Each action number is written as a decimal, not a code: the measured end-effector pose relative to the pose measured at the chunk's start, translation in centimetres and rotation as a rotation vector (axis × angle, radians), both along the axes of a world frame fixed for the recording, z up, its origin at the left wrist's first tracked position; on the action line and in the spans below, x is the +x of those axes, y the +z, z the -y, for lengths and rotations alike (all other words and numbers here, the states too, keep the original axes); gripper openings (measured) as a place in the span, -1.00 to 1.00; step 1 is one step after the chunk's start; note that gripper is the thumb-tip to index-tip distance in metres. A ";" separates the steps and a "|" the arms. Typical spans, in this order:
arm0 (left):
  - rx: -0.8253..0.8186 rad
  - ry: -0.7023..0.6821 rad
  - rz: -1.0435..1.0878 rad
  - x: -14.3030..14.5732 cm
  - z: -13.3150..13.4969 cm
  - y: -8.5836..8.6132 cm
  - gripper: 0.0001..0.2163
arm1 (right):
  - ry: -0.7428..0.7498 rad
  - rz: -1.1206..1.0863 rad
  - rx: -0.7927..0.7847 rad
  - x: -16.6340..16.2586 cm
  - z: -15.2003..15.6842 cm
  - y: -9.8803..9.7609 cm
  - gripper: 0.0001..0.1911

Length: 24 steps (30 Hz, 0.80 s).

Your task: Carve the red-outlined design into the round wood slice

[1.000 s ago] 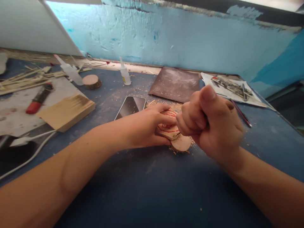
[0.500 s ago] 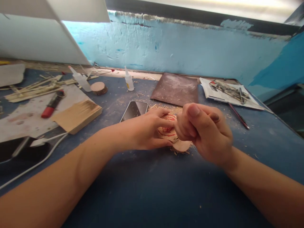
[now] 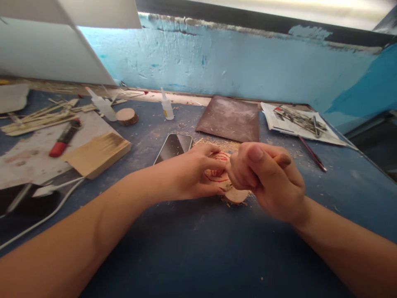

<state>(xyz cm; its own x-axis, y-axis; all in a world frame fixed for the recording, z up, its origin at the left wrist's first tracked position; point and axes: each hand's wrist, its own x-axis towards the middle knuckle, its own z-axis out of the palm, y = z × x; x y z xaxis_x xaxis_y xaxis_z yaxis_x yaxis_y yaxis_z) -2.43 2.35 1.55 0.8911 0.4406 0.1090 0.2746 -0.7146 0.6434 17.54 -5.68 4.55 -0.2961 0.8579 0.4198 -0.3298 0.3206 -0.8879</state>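
Note:
A round wood slice [image 3: 219, 173] with red drawn lines lies on the blue table [image 3: 198, 248] among wood shavings. My left hand [image 3: 189, 176] grips it from the left, thumb and fingers pinched on its edge. A second, plain wood piece [image 3: 236, 195] lies under it at the near side. My right hand [image 3: 266, 180] is clenched in a fist around a wooden tool handle [image 3: 283, 159], its working end hidden against the slice.
A phone [image 3: 173, 147] lies just behind my left hand. Further back are a brown sheet [image 3: 231, 120], glue bottles [image 3: 166, 106], a small wood disc [image 3: 126, 116], a wood block [image 3: 97, 153], a red marker [image 3: 63, 138], sticks [image 3: 37, 118] and tools on paper [image 3: 299, 120]. A white cable [image 3: 46, 211] runs at left.
My right fist has lowered and shifted slightly toward the wood slice; the handle's end now shows past the knuckles. My left hand keeps its grip. The view has tilted up a little.

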 end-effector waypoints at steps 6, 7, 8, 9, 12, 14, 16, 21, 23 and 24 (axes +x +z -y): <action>-0.028 0.007 -0.001 -0.1 0.0 0.0 -0.77 | -0.103 -0.005 -0.030 0.6 0.3 0.2 -0.35; -0.035 0.010 0.002 -0.1 -0.1 -0.1 -0.77 | -0.104 -0.014 -0.035 0.6 0.2 0.2 -0.34; -0.042 0.012 0.002 -0.1 -0.1 -0.1 -0.77 | -0.106 -0.026 -0.041 0.5 0.1 0.1 -0.33; -0.046 0.011 0.001 -0.1 -0.1 -0.1 -0.78 | -0.113 -0.043 -0.044 0.4 0.0 -0.1 -0.33; -0.031 0.006 0.000 -0.1 -0.1 -0.3 -0.75 | -0.161 -0.106 -0.053 -0.2 -0.2 -0.8 -0.34; 0.001 0.005 0.007 -0.1 -0.2 -0.4 -0.77 | -0.200 -0.127 -0.033 -0.6 -0.3 -1.5 -0.36; 0.029 0.004 0.023 0.0 -0.2 -0.5 -0.79 | -0.221 -0.107 -0.007 -0.9 -0.3 -2.0 -0.38; 0.016 0.026 0.021 0.3 -0.1 -0.5 -0.85 | -0.322 -0.061 -0.064 -1.5 -1.1 -2.6 -0.40; -0.013 0.043 0.023 0.3 -0.1 -0.6 -0.85 | -0.369 -0.049 -0.134 -1.7 -1.6 -2.8 -0.35; -0.027 0.057 0.029 0.4 -0.2 -0.6 -0.83 | -0.379 -0.051 -0.165 -1.8 -1.9 -2.9 -0.33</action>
<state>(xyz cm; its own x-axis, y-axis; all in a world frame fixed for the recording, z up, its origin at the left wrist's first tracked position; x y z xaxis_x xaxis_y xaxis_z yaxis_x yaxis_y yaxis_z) -2.08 2.51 0.94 0.8613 0.4933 0.1216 0.2952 -0.6808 0.6704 15.75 -3.80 1.65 0.0711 0.9591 0.2739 -0.2610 0.2829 -0.9230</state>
